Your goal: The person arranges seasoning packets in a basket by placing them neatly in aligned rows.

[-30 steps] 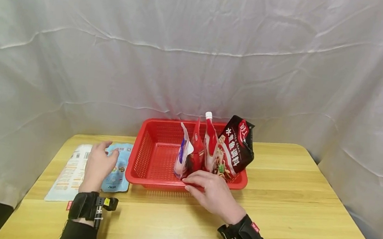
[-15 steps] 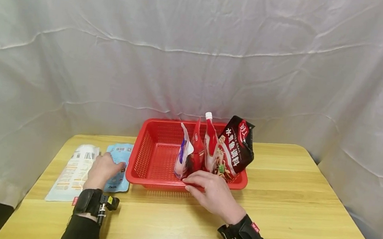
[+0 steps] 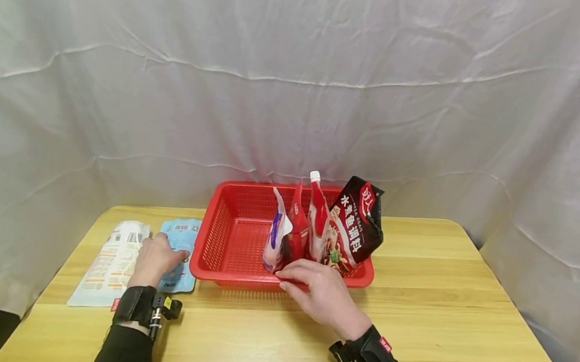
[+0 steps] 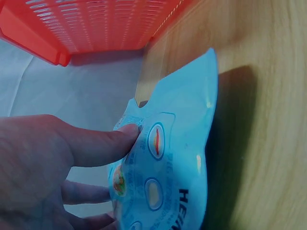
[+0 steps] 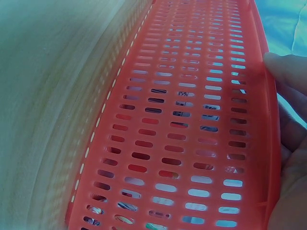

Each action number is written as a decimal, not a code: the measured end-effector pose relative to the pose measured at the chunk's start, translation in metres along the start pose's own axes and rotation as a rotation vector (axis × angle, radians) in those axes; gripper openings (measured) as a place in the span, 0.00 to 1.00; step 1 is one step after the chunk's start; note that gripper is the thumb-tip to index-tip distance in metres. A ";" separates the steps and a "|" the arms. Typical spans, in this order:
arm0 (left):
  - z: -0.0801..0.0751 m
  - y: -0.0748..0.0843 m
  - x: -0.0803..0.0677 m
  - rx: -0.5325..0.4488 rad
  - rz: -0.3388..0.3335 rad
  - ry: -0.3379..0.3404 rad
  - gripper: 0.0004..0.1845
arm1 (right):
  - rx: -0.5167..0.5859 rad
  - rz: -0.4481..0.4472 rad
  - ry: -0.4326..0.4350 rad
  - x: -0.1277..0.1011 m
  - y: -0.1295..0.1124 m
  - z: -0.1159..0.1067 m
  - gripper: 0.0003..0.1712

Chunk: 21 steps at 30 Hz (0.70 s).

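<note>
In the head view my left hand is over a light blue pouch lying left of the red plastic basket. The left wrist view has the thumb on the printed face of this pouch and the fingers round its far edge, pinching it; the pouch is bowed and partly covered by the hand. My right hand holds the front rim of the basket, its thumb outside. Fingertips inside the rim are partly hidden in the right wrist view, where the basket's slotted wall fills the middle.
Standing in the basket's right half are a white and purple packet, a red packet, a red pouch with white cap and a leaning black seasoning bag. A white pouch lies at far left. Grey curtain hangs behind.
My left hand has come down onto the light blue pouch from above, and its thumb and fingers have closed on it. The right hand stays on the basket rim.
</note>
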<state>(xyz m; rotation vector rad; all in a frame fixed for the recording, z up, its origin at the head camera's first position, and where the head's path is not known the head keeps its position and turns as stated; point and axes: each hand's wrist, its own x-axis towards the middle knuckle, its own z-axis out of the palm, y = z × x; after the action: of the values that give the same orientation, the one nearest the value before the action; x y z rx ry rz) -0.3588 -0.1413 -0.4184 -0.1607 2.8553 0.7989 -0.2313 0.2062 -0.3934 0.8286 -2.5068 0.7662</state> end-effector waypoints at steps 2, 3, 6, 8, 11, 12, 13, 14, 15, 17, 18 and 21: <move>0.000 0.000 0.000 -0.028 -0.007 0.001 0.44 | 0.000 -0.002 0.004 0.000 0.000 0.000 0.11; 0.001 0.001 0.000 -0.045 -0.009 0.004 0.45 | -0.001 -0.002 0.005 -0.001 0.000 0.000 0.11; 0.002 0.001 -0.001 -0.087 -0.011 0.019 0.47 | -0.004 -0.004 0.010 -0.001 0.001 0.000 0.10; 0.003 0.000 -0.001 -0.100 -0.007 0.031 0.48 | -0.005 -0.005 0.011 -0.001 0.001 0.001 0.10; 0.003 -0.001 0.000 -0.105 -0.003 0.035 0.47 | -0.007 -0.011 0.014 -0.001 0.001 0.001 0.10; 0.003 -0.002 0.000 -0.111 -0.004 0.035 0.46 | -0.007 -0.013 0.014 -0.001 0.001 0.001 0.11; 0.004 -0.002 0.000 -0.118 -0.004 0.035 0.44 | -0.007 -0.015 0.014 -0.001 0.001 0.002 0.11; 0.004 -0.003 0.001 -0.127 -0.006 0.036 0.43 | -0.007 -0.016 0.013 -0.001 0.001 0.002 0.11; 0.004 -0.003 0.001 -0.136 -0.007 0.035 0.41 | -0.007 -0.016 0.013 -0.001 0.001 0.002 0.11; 0.004 -0.004 0.000 -0.155 -0.010 0.034 0.39 | -0.006 -0.011 0.011 -0.001 0.001 0.002 0.11; 0.004 -0.004 0.000 -0.165 -0.015 0.036 0.38 | -0.004 -0.008 0.010 -0.001 0.001 0.002 0.11; 0.004 -0.004 -0.002 -0.176 -0.030 0.041 0.35 | -0.001 0.005 0.008 -0.001 0.001 0.001 0.11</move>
<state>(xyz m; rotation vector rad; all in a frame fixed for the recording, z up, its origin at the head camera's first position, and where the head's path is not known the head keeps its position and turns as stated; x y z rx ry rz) -0.3562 -0.1428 -0.4234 -0.2452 2.8096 1.0527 -0.2316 0.2069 -0.3951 0.8180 -2.5031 0.7681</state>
